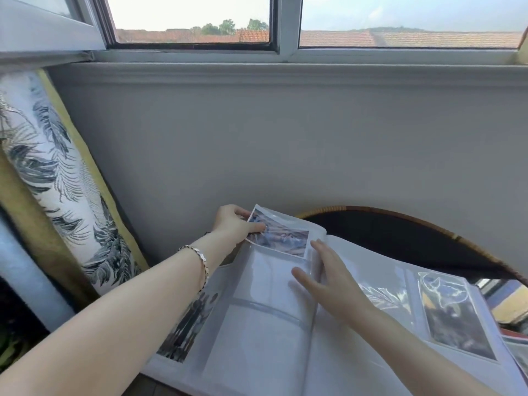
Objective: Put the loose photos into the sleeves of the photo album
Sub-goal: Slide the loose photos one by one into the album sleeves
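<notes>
The photo (281, 238) appears partly inside the top sleeve (288, 222) on the left page (268, 284) of the photo album (357, 367). Pushed askew, it could jam or crease against the plastic. The left hand (233, 222), arm stretched forward, pinches its outer edge. The right hand (328, 277) lies flat, fingers (321, 248) straight, steadying the page.

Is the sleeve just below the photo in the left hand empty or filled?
Empty: the sleeve shows only plain white backing, no picture. The photo gripped by the left hand lies above it.
</notes>
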Demonstrator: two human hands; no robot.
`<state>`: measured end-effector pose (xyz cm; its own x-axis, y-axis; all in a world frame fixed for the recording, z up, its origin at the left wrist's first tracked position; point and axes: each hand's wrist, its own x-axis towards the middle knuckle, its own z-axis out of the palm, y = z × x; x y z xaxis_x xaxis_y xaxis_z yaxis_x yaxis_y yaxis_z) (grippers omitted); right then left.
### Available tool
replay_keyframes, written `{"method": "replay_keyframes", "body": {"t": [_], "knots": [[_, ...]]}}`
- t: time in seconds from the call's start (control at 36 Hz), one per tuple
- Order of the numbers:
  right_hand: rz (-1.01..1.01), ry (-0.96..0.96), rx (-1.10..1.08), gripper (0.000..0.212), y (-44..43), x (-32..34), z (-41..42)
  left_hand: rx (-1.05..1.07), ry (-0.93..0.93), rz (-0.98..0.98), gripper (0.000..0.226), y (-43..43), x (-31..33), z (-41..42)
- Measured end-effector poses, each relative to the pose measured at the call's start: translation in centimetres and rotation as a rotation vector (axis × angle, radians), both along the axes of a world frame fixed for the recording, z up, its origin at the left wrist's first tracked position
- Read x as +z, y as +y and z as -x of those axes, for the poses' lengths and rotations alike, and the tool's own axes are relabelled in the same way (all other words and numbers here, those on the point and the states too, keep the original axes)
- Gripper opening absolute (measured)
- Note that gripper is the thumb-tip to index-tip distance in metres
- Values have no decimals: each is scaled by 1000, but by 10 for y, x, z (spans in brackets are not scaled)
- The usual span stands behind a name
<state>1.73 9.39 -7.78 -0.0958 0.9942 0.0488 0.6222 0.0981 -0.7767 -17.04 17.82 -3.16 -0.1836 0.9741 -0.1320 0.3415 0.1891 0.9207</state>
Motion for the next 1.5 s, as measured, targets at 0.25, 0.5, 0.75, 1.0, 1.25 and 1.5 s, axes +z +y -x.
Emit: {"method": "replay_keyframes", "body": {"t": [0.25,0.5,0.75,1.0,1.25,1.5], "knots": [[21,41,-37,66,0,9,-8,-47,146,-60,17,1,25,-8],[15,1,-12,71,0,5,-9,35,356,-200,28,-7,31,-13],[-244,-214,79,51,23,29,-11,-61,264,-331,11,-9,30,-14],[-345,-501,358,56,76,97,12,-216,-259,-378,17,-15,31,-11],[-442,-620,458,28,88,90,7,-127,-162,258,33,-11,10,5],[-579,-600,490,14,101,98,13,-61,-177,539,59,-4,2,16]]}}
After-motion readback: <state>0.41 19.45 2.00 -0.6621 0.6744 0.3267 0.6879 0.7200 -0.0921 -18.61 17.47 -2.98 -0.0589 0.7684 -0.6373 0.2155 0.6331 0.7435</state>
